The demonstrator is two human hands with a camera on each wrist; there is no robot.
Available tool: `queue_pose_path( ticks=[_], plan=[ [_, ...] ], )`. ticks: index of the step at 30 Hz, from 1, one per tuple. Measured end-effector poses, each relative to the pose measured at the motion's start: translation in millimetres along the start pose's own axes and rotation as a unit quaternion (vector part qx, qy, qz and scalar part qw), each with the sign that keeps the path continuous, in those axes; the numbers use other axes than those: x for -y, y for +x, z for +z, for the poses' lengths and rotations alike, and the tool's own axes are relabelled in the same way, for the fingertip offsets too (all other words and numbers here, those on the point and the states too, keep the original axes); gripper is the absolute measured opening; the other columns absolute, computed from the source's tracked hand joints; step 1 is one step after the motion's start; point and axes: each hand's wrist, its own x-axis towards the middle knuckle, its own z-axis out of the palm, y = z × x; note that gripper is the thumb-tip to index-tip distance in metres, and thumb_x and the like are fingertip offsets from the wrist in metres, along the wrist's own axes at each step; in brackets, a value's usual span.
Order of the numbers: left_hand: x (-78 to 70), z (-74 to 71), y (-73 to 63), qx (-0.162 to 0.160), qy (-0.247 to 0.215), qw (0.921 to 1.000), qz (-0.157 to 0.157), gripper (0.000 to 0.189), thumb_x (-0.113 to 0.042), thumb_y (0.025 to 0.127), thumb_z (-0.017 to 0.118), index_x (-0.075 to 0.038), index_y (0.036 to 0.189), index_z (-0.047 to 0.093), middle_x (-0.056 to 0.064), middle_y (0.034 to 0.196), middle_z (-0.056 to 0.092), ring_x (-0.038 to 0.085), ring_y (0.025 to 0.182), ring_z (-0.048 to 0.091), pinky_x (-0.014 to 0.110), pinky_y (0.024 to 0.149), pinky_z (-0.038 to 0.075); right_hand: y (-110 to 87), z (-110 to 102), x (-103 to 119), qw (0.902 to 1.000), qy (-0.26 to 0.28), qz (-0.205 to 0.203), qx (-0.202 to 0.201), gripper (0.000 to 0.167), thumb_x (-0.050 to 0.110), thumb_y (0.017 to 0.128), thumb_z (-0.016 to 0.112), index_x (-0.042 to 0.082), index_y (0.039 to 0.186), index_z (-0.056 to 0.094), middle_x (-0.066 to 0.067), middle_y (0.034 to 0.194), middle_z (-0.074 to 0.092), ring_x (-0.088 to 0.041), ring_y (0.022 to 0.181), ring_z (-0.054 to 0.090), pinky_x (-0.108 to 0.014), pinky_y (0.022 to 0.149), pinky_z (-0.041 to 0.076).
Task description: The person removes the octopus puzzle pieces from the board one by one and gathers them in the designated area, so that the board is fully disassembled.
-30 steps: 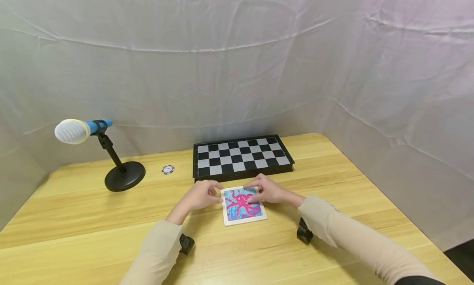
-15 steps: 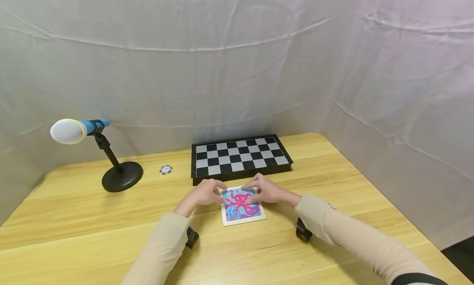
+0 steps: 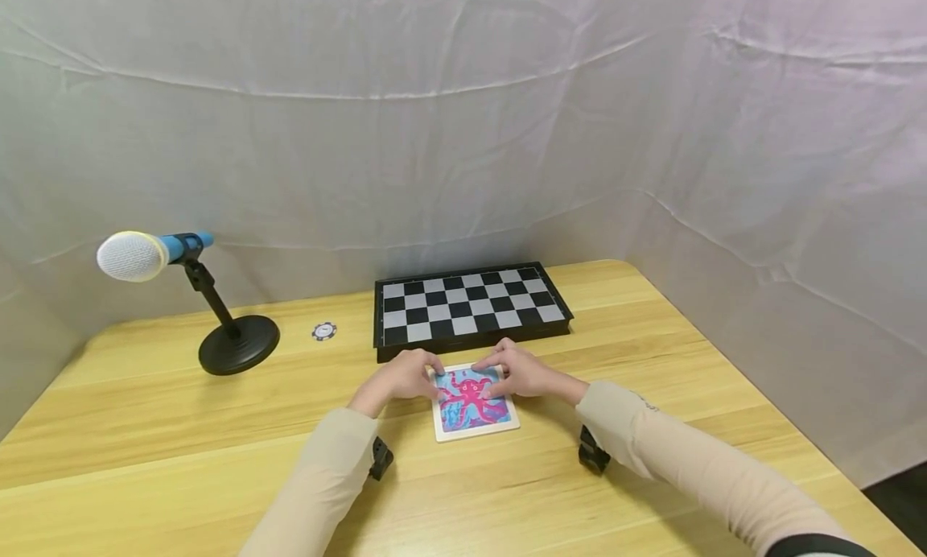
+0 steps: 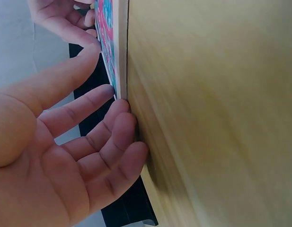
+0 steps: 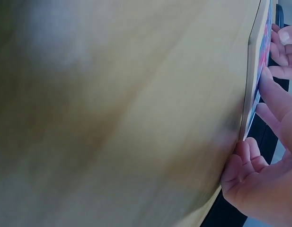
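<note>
A square octopus picture (image 3: 471, 416) in a thin pale frame lies flat on the table, pink on blue. My left hand (image 3: 407, 375) is at its left side. In the left wrist view, the thumb tip (image 4: 91, 51) and index fingertip rest on the picture's face near a corner, while the other fingers bend loosely against the frame's edge. From the right, my right hand (image 3: 527, 372) reaches over the picture, its thumb and index finger apart and touching the face. Its other fingers (image 5: 243, 153) lie at the frame's edge and on the tabletop in the right wrist view.
Just behind the picture lies a black-framed chessboard (image 3: 474, 303), half-board in shape. A poker chip (image 3: 324, 331) lies to its left. Farther left, a blue microphone (image 3: 138, 256) sits on a black stand (image 3: 241, 344). Pale cloth (image 3: 463, 138) hangs behind and beside the wooden table (image 3: 507, 501).
My left hand has slid right, from beside the frame's left edge to having fingertips over the picture's face. The right hand has stayed in place on the picture.
</note>
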Motion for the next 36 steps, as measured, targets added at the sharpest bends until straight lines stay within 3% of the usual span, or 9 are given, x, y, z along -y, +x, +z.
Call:
queue_pose_path(
  ticks=[11, 18, 26, 36],
  plan=[
    [-0.6, 0.8, 4.8, 0.01, -0.025, 0.9993, -0.027, 0.029, -0.006, 0.07, 0.075, -0.004, 0.095, 0.06, 0.005, 0.085, 0.053, 0.017, 0.07, 0.045, 0.028, 0.063, 0.038, 0.4, 0.7, 0.6, 0.9999, -0.008, 0.007, -0.001, 0.038, 0.016, 0.074, 0.072, 0.006, 0.11, 0.064, -0.007, 0.093, 0.04, -0.018, 0.08, 0.038, -0.026, 0.065, 0.037],
    [-2.5, 1.6, 5.0, 0.002, -0.021, 0.9991, -0.037, 0.03, -0.004, 0.068, 0.076, -0.005, 0.093, 0.06, 0.008, 0.099, 0.054, 0.02, 0.081, 0.047, 0.034, 0.075, 0.042, 0.1, 0.1, 2.4, 0.9999, -0.015, 0.005, -0.001, 0.038, 0.015, 0.074, 0.073, 0.005, 0.11, 0.064, -0.007, 0.092, 0.041, -0.017, 0.079, 0.037, -0.026, 0.065, 0.036],
    [-4.4, 3.2, 6.1, -0.001, -0.054, 0.9965, -0.064, 0.028, -0.002, 0.068, 0.076, -0.004, 0.09, 0.059, 0.01, 0.094, 0.052, 0.016, 0.058, 0.044, 0.022, 0.047, 0.04, 1.1, 0.7, 1.9, 0.9997, -0.021, 0.01, -0.001, 0.039, 0.017, 0.074, 0.073, 0.006, 0.11, 0.064, -0.006, 0.093, 0.041, -0.017, 0.079, 0.037, -0.026, 0.064, 0.036],
    [-7.2, 4.3, 7.7, -0.005, -0.042, 0.9965, -0.072, 0.029, -0.001, 0.067, 0.076, -0.003, 0.089, 0.057, 0.01, 0.092, 0.051, 0.016, 0.057, 0.045, 0.022, 0.047, 0.04, 1.0, 0.6, 2.3, 0.9995, -0.031, 0.001, 0.001, 0.037, 0.014, 0.075, 0.072, 0.006, 0.11, 0.064, -0.005, 0.09, 0.042, -0.017, 0.08, 0.037, -0.025, 0.064, 0.036]
  ],
)
